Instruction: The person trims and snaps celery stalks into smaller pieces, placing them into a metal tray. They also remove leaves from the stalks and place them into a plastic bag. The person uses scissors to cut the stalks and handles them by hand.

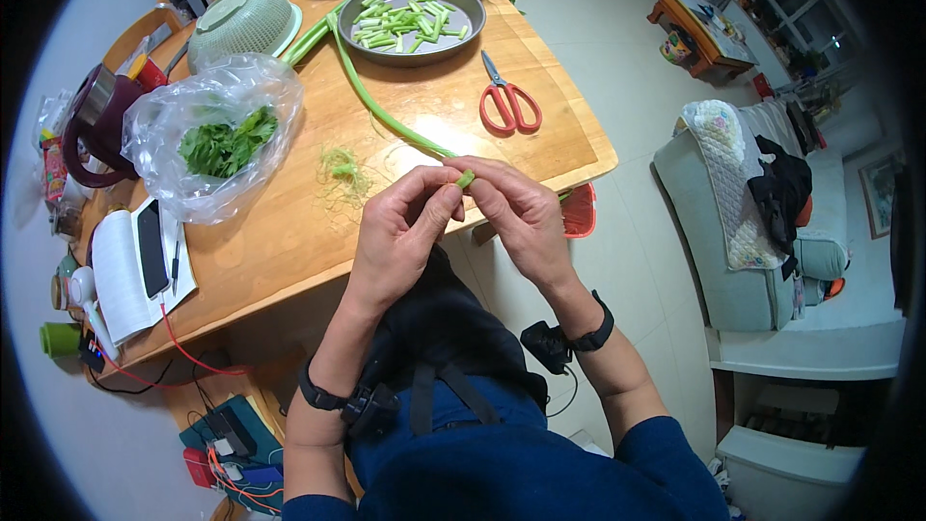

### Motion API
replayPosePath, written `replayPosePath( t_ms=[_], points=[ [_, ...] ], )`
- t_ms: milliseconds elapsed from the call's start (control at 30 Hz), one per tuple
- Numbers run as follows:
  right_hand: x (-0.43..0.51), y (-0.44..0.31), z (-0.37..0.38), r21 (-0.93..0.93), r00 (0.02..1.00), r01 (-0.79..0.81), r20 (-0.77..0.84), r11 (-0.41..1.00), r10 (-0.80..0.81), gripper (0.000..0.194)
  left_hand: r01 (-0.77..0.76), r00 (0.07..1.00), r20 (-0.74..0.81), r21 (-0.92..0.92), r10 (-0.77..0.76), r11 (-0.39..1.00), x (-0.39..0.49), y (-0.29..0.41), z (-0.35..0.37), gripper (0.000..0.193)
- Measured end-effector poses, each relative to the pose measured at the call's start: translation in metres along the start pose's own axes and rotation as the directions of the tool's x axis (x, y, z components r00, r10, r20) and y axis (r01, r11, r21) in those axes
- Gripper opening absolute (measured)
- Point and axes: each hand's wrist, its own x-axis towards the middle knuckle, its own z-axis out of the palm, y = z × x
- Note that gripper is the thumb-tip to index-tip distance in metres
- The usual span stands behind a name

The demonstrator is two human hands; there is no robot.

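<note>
Over the table's front edge, the fingertips of my left hand [409, 221] and my right hand [517, 213] meet at the cut end of a long celery stalk [380, 107]. Both hands pinch this end between thumb and fingers. From there the stalk curves away across the tabletop towards a round grey pan [466, 40]. Short cut celery pieces [401, 23] lie in the pan. Red-handled scissors [508, 98] rest on the wood beyond my right hand, blades pointing away. A small heap of stringy celery fibres [343, 170] lies left of my hands.
A clear plastic bag [278, 98] with celery leaves [228, 143] sits on the left. Behind it stand an upturned green colander [239, 22] and a dark purple kettle [108, 105]. A phone [152, 246] lies on an open notebook [119, 278]. A red bin [581, 211] is below the table's edge.
</note>
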Motion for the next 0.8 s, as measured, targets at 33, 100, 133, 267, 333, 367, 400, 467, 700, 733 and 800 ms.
replayPosePath(
  t_ms=[33,100,133,267,333,367,400,467,700,733,800],
  points=[
    [0.001,0.000,0.000,-0.026,1.000,0.013,-0.019,1.000,-0.014,0.025,0.015,1.000,-0.014,0.011,-0.015,1.000,0.000,0.000,0.000,0.018],
    [0.002,0.000,-0.001,0.011,1.000,0.002,0.020,1.000,-0.002,0.026,0.033,0.999,-0.034,0.003,-0.033,0.999,0.000,0.001,0.000,0.017],
    [0.003,0.000,-0.001,0.027,0.999,-0.008,0.038,1.000,0.007,0.028,0.035,0.999,-0.040,-0.015,-0.035,0.999,0.000,0.002,0.000,0.017],
    [0.003,0.003,-0.002,0.203,0.999,-0.049,-0.003,0.978,0.051,0.022,0.125,0.992,-0.009,0.015,-0.125,0.992,-0.001,0.007,-0.001,0.016],
    [0.004,0.006,-0.003,0.259,0.998,-0.060,-0.012,0.964,0.066,0.018,0.130,0.991,-0.002,0.052,-0.130,0.990,-0.001,0.010,-0.002,0.016],
    [0.004,0.007,-0.004,0.239,0.997,-0.072,-0.025,0.968,0.080,0.017,0.131,0.991,0.001,0.068,-0.132,0.989,-0.001,0.011,-0.003,0.016],
    [0.004,0.008,-0.005,0.230,0.997,-0.063,-0.026,0.971,0.071,0.017,0.123,0.992,-0.004,0.095,-0.123,0.988,-0.001,0.011,-0.003,0.015],
    [0.005,0.010,-0.005,0.224,0.998,-0.050,-0.032,0.973,0.058,0.017,0.108,0.994,-0.010,0.146,-0.108,0.983,-0.001,0.011,-0.004,0.015],
    [0.010,0.014,0.001,0.560,0.988,-0.106,-0.034,0.822,0.150,0.019,0.135,0.991,0.002,0.056,-0.135,0.989,-0.002,0.007,-0.004,0.015],
    [0.010,0.014,0.001,0.496,0.985,-0.123,-0.047,0.859,0.168,0.019,0.122,0.992,-0.018,0.008,-0.122,0.993,-0.003,0.007,-0.004,0.015],
    [0.010,0.015,0.001,0.370,0.991,-0.112,-0.023,0.922,0.130,0.019,0.106,0.993,-0.049,-0.052,-0.108,0.993,-0.004,0.007,-0.006,0.016]
  ],
)
